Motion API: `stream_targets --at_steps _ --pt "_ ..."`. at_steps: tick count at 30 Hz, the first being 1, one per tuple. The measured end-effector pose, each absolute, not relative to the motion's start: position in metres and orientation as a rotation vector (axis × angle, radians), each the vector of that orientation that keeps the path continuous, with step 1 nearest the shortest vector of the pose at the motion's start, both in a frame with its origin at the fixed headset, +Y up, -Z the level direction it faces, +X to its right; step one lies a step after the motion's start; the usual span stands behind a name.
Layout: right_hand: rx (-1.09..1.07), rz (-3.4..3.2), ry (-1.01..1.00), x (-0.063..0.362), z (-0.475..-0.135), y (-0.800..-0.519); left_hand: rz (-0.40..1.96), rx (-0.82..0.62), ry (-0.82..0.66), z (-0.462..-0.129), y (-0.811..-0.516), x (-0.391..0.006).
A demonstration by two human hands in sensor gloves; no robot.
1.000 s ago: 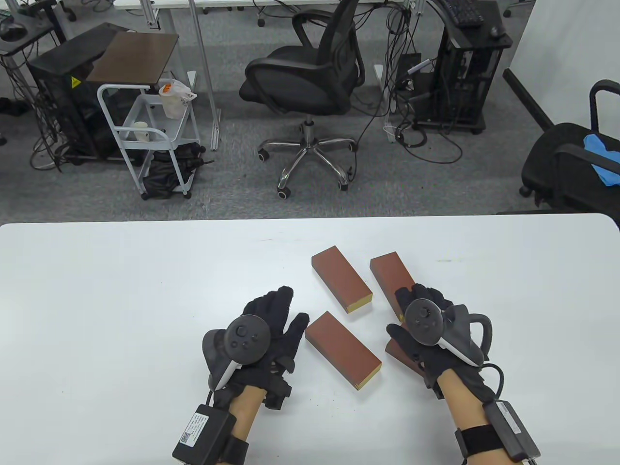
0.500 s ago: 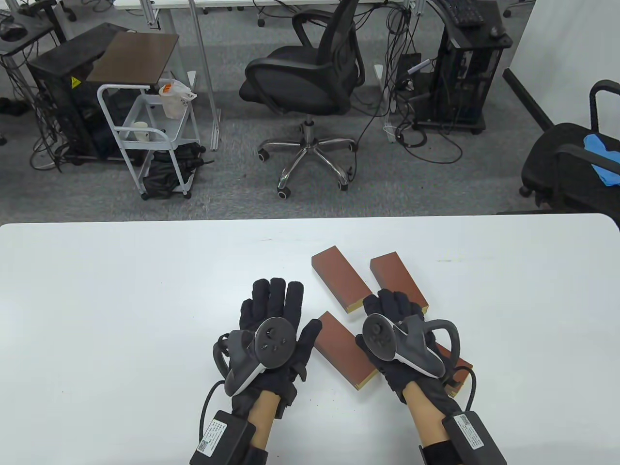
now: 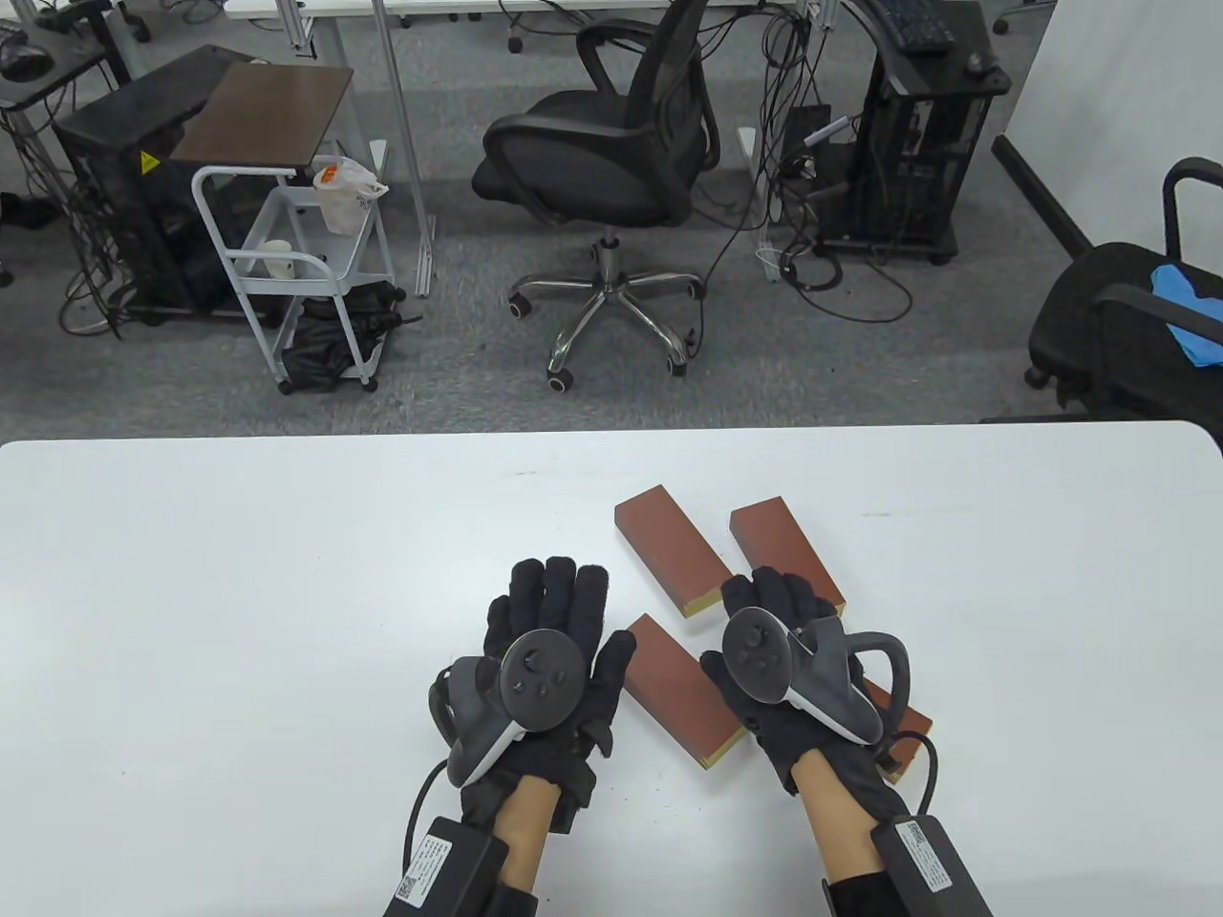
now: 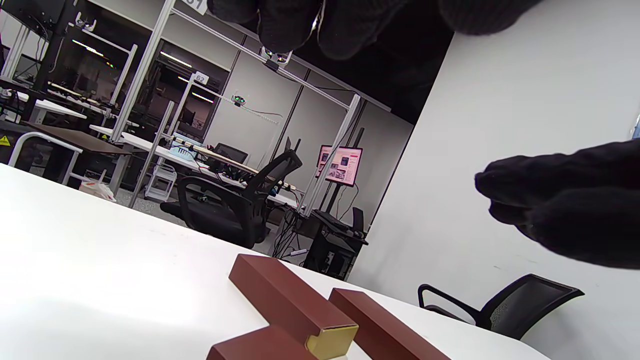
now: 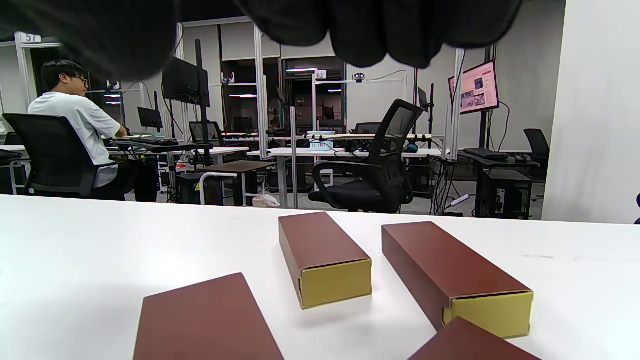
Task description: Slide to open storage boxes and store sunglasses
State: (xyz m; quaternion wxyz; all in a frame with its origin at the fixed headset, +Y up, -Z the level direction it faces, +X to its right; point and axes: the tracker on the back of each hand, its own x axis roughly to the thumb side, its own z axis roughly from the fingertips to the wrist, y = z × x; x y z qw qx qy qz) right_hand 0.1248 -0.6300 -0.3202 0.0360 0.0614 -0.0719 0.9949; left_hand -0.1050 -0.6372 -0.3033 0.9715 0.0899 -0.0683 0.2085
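Several brown slide-boxes with yellow inner ends lie shut on the white table (image 3: 239, 592). Two lie further back, the left one (image 3: 674, 559) (image 5: 320, 255) and the right one (image 3: 783, 549) (image 5: 445, 270). A nearer box (image 3: 674, 693) (image 5: 210, 320) lies between my hands. Another box (image 3: 908, 714) is mostly hidden under my right wrist. My left hand (image 3: 559, 597) hovers flat just left of the nearer box, fingers straight, holding nothing. My right hand (image 3: 779, 602) hangs over the near ends of the two back boxes, fingers relaxed and empty. No sunglasses are in view.
Beyond the table's far edge stand a black office chair (image 3: 611, 153), a white cart (image 3: 296, 267) and a computer stand (image 3: 917, 143). A person (image 5: 80, 130) sits at a far desk in the right wrist view.
My left hand moved right and forward and flattened beside the nearer box. My right hand shifted left, off the right-hand boxes. Both hardly moved in the last half second.
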Motion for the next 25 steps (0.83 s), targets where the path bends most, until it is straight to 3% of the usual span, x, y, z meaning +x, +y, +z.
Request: stream_targets --at_steps 25 --pt "0.182 2.987 -0.102 0.135 -0.35 -0.659 0.431 0.137 -0.111 -0.328 -0.655 -0.108"
